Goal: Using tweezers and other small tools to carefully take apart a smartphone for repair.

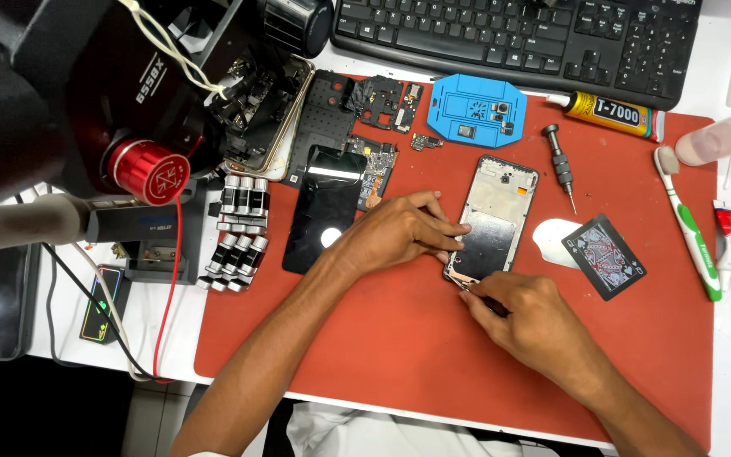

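Note:
An opened phone frame lies on the red work mat, its bare inside facing up. My left hand rests on the mat with its fingertips pressing the frame's left edge. My right hand is closed around a thin dark tool whose tip touches the frame's lower left corner. A black phone screen lies just left of my left hand.
Circuit boards, a blue jig, a screwdriver, a glue tube, a playing card and a green toothbrush lie about the mat. A keyboard sits behind, a microscope and bit holders at left.

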